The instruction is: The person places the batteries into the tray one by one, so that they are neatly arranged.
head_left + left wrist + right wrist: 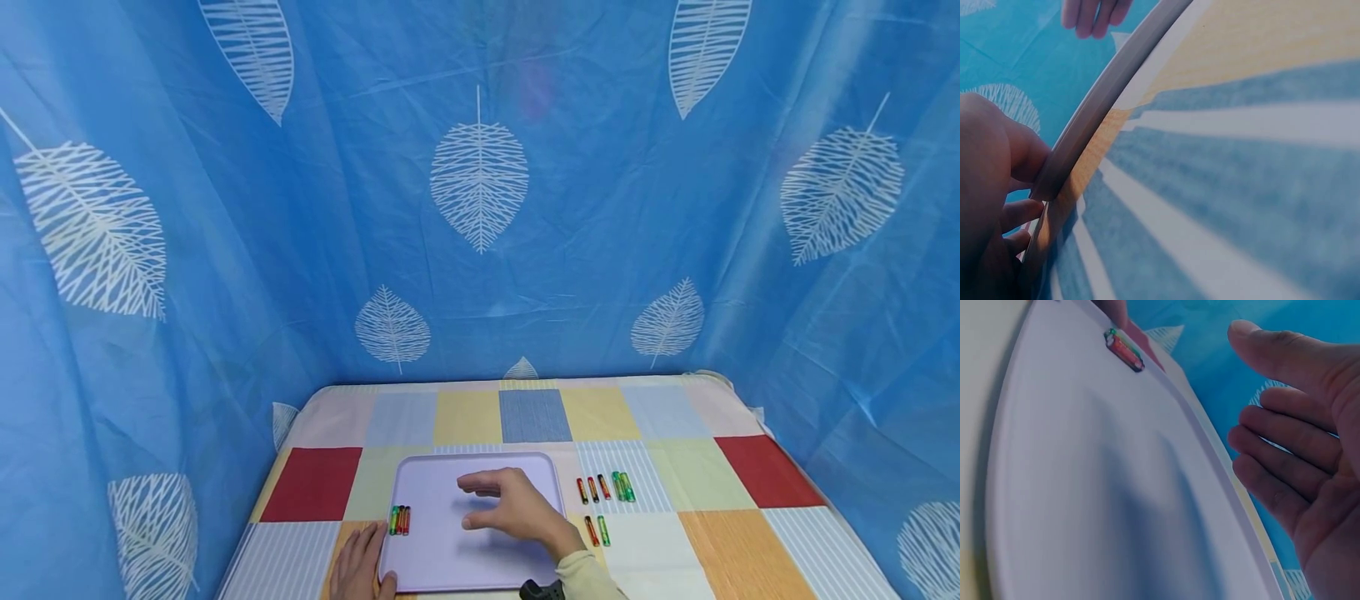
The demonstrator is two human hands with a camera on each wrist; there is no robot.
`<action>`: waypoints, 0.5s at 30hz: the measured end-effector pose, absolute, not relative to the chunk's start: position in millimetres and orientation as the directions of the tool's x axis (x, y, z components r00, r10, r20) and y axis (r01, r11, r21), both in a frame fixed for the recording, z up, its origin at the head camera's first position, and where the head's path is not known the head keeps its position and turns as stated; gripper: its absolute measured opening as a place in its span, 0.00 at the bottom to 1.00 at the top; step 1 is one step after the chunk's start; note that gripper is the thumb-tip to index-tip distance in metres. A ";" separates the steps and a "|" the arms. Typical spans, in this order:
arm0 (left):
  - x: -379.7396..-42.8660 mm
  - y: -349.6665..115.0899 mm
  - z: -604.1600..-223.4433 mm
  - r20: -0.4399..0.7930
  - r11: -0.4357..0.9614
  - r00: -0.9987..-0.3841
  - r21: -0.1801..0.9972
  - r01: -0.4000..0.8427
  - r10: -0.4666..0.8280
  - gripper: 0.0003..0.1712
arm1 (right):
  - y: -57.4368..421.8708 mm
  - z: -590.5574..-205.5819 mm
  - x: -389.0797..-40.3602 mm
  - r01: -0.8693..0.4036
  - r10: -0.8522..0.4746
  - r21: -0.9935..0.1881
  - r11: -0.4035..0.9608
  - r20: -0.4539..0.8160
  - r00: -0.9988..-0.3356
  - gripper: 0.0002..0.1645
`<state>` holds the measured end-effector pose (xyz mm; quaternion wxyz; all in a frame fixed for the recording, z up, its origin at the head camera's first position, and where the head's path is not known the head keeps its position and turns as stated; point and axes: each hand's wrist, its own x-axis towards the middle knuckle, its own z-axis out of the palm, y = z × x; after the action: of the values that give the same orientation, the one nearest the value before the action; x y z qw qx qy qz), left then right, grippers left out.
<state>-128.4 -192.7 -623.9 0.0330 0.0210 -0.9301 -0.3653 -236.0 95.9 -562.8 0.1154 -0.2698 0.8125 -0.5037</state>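
Note:
A pale lilac tray (442,558) lies on the patchwork cloth. At its left edge, several small batteries (400,520) stand side by side in a row, green at the left and red at the right. My left hand (358,560) rests against the tray's near left corner, fingers along the side and thumb by the near rim. Over the middle of the tray hovers my right hand (510,504), thumb and fingers spread apart with nothing between them. Its palm (1335,531) shows bare in the right wrist view, and its shadow falls on the tray.
Right of the tray, several red and green batteries (604,487) lie in a loose row, with a red one (592,531) and a green one (603,530) nearer me. Blue curtains (480,317) with white leaf prints enclose the table at the back and sides.

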 end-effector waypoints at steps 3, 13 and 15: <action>-129.3 -192.6 -624.4 0.047 0.738 -0.997 0.675 -0.011 -0.058 0.39 | 104.8 -563.7 -234.0 -0.319 -0.553 -0.880 0.351 0.080 -0.829 0.34; -129.2 -193.4 -624.2 0.050 0.738 -0.998 0.674 -0.002 -0.048 0.38 | 136.7 -563.9 -226.6 -0.328 -0.543 -0.867 0.374 0.082 -0.836 0.35; -129.3 -193.4 -624.0 0.044 0.740 -0.998 0.673 -0.004 -0.045 0.38 | 144.8 -562.8 -224.9 -0.327 -0.534 -0.867 0.376 0.085 -0.841 0.35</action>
<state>-129.3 -193.4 -624.0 0.0287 0.0130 -0.9322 -0.3607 -224.9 144.8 -562.8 0.1049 -0.2614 0.8229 -0.4934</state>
